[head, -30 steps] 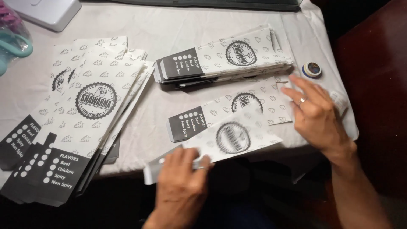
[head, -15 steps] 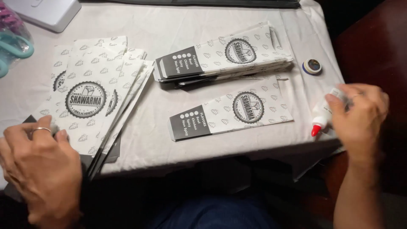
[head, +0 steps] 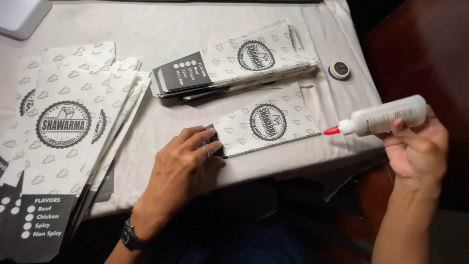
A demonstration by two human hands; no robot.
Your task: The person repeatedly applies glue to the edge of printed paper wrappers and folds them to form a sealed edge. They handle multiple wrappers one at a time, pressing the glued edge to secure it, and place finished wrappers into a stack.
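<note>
My left hand (head: 183,168) lies flat on the dark end of a folded white printed paper bag (head: 266,126) near the table's front edge, pinning it down. My right hand (head: 415,146) holds a translucent glue bottle (head: 386,116) with a red tip, tilted sideways so the tip points left at the bag's right end, just off it. A stack of folded bags (head: 234,66) lies behind the single bag.
A large pile of flat unfolded printed sheets (head: 63,142) covers the left of the white tablecloth (head: 161,29). A small round cap (head: 338,70) sits by the stack. A white box (head: 19,17) is at the far left corner. Dark floor lies to the right.
My left hand moved from the left pile onto the single bag's dark end. My right hand raised the glue bottle and turned its tip toward the bag.
</note>
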